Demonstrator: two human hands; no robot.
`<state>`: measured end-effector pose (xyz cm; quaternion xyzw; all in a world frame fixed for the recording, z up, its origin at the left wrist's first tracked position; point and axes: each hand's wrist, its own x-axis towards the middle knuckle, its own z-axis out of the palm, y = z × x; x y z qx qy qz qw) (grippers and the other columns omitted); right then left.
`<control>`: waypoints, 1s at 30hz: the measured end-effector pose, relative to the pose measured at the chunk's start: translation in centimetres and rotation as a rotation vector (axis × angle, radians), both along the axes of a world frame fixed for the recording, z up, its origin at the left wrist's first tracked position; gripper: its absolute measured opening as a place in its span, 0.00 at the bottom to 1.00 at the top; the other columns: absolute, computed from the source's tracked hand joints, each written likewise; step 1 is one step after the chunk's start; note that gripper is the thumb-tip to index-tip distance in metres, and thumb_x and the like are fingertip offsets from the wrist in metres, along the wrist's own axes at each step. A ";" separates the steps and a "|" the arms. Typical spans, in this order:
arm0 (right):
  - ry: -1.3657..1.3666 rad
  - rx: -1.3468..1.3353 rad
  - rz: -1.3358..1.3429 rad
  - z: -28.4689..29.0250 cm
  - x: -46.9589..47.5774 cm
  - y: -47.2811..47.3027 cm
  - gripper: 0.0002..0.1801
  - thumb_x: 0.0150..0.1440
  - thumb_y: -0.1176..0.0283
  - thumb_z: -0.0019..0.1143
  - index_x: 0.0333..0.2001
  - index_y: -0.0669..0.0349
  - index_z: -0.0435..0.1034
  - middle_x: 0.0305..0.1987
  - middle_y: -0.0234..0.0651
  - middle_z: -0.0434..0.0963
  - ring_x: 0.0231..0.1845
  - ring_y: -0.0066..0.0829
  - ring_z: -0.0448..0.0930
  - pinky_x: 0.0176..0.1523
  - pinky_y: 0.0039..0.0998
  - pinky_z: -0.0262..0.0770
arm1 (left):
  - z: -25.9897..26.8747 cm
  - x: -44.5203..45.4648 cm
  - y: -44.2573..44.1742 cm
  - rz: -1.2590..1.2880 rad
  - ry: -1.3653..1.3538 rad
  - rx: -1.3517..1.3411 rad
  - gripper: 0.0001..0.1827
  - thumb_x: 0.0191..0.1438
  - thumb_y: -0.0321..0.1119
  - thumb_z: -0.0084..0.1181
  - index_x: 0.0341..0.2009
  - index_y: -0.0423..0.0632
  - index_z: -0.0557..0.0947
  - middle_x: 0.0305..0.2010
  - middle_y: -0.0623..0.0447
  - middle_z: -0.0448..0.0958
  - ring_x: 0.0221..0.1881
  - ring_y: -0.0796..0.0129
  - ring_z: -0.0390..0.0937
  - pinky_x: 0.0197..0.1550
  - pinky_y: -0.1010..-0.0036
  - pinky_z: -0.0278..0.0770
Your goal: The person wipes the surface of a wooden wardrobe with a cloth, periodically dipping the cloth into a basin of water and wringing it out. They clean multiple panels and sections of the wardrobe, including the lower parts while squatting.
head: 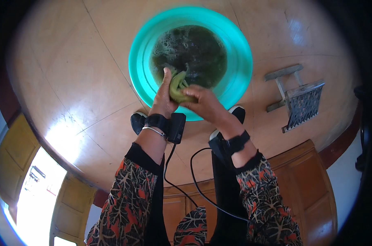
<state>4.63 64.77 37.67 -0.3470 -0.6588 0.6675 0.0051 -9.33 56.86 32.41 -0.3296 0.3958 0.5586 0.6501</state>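
Note:
A bunched olive-green cloth (176, 89), apparently wet, is held over the near rim of a turquoise plastic basin (239, 58). My left hand (165, 97) grips it from the left, thumb pointing up along its side. From the right, my right hand (204, 101) pinches its lower part; the fingers are slightly blurred. Dark, murky water (195, 52) with some suds lies in the basin, and what is under the surface cannot be seen.
Right of the basin, a small stool (306, 103) with a woven strap seat lies tipped on the tiled floor (81, 77). My shoes (138, 121) stand close to the basin. Cables (192, 172) run from black devices on both wrists. An open doorway (39, 187) is at lower left, wooden cabinet doors (309, 184) behind me.

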 end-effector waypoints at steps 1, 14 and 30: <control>-0.075 -0.034 -0.005 1.0 0.3 0.0 0.21 0.50 0.74 0.70 0.49 0.65 0.75 0.42 0.41 0.79 0.43 0.31 0.80 0.47 0.29 0.76 | 0.3 0.1 -0.2 -0.020 -0.037 -0.003 0.28 0.63 0.54 0.51 0.56 0.45 0.74 0.50 0.44 0.78 0.52 0.56 0.76 0.57 0.57 0.76; 0.121 -0.942 -0.940 -0.6 1.5 0.5 0.29 0.58 0.71 0.65 0.62 0.64 0.66 0.52 0.39 0.79 0.49 0.28 0.80 0.53 0.28 0.78 | 6.0 2.7 -0.4 -0.329 -0.038 0.130 0.21 0.68 0.38 0.47 0.60 0.40 0.70 0.59 0.46 0.72 0.57 0.56 0.75 0.58 0.50 0.77; 0.018 -0.450 -0.999 0.5 -1.7 -0.8 0.10 0.63 0.68 0.57 0.42 0.63 0.74 0.37 0.27 0.76 0.36 0.17 0.73 0.40 0.22 0.72 | 7.8 6.9 4.0 0.039 0.727 -0.406 0.21 0.58 0.42 0.65 0.45 0.38 0.78 0.38 0.53 0.80 0.37 0.72 0.74 0.41 0.75 0.76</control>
